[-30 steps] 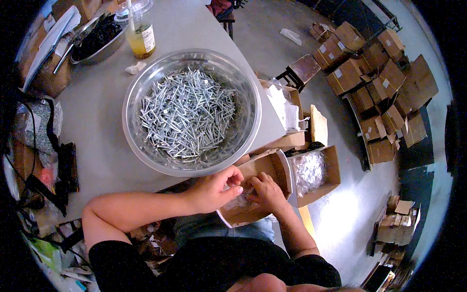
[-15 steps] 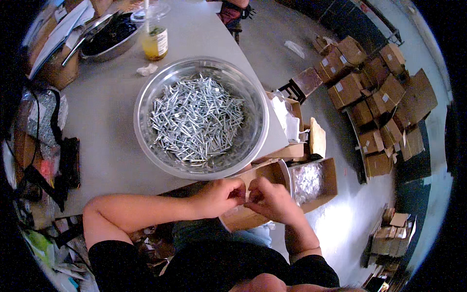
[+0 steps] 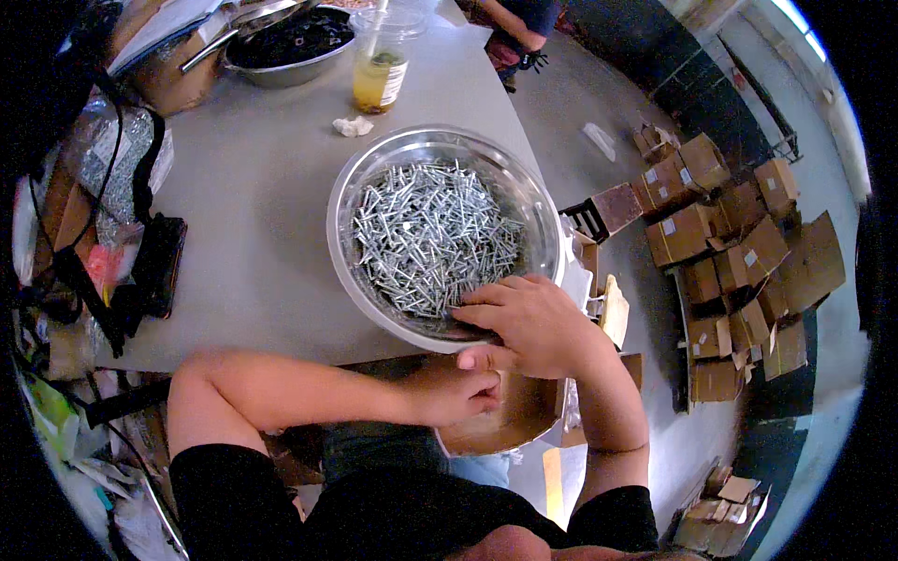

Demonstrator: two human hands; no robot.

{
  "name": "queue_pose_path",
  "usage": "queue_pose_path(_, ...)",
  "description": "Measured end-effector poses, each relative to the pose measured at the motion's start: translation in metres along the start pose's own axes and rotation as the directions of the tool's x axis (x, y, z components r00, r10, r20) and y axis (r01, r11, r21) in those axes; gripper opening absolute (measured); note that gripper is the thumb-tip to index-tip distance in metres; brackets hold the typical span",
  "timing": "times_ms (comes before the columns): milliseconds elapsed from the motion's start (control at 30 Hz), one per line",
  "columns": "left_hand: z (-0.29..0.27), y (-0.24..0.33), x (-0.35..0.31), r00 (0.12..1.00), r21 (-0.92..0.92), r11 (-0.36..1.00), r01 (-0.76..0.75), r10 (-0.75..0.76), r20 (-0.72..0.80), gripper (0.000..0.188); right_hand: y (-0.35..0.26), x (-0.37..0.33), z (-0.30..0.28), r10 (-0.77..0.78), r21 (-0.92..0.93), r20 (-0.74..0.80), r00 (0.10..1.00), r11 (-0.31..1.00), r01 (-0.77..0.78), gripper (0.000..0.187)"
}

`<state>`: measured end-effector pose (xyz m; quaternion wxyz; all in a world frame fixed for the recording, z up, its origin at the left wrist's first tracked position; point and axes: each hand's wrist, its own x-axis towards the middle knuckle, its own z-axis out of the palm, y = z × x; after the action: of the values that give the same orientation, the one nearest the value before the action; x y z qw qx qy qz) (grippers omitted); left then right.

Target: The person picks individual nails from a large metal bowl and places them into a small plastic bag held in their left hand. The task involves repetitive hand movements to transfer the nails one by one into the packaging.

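A large round metal bowl (image 3: 342, 276) stands at the table's near right edge, heaped with silvery screws (image 3: 426, 229). Over the bowl's near rim reaches my right hand (image 3: 543, 323), fingers stretched out and touching the near side of the heap, thumb apart. Below the rim, my left hand (image 3: 456, 396) is closed with its fingers curled together; whatever it may hold is hidden. It hovers over an open cardboard box (image 3: 510, 425) in front of my lap.
On the grey table (image 3: 253, 224) stand a plastic cup of yellow drink (image 3: 380, 84), crumpled white tissue (image 3: 353, 126) and a basin of dark pieces (image 3: 290, 47). Bagged hardware (image 3: 122, 168) lies at the left. Stacked cartons (image 3: 720, 252) fill the right; another person (image 3: 514, 28) is at the far end.
My right hand has left my left hand and moved up into the bowl, its fingers spreading. The left hand stays closed near the box. The view has shifted, so the bowl appears farther right.
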<state>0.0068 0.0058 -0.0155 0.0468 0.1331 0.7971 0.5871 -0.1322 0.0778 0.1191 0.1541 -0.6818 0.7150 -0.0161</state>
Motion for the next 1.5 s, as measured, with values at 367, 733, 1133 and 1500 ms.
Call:
queue_pose_path(367,0.001,-0.010,0.008,0.992,-0.189,0.980,-0.066,0.044,-0.119,0.023,0.010,-0.019,-0.016,-0.042,0.435,-0.212,0.976,0.891,0.133,0.020)
queue_pose_path(733,-0.017,0.011,0.009,0.986,-0.112,0.980,0.163,-0.160,0.038,0.028,0.017,-0.012,-0.007,0.243,0.431,-0.363,0.900,0.900,-0.069,0.012)
queue_pose_path(1133,-0.003,-0.011,0.011,0.998,-0.321,0.947,-0.033,0.050,0.043,0.029,0.024,-0.002,-0.007,0.198,0.207,-0.298,0.934,0.969,-0.139,0.011)
queue_pose_path(1500,-0.016,0.007,0.012,0.976,-0.124,0.977,0.171,-0.150,0.159,0.045,0.013,0.053,0.017,0.247,-0.018,-0.086,0.965,0.968,-0.250,0.011)
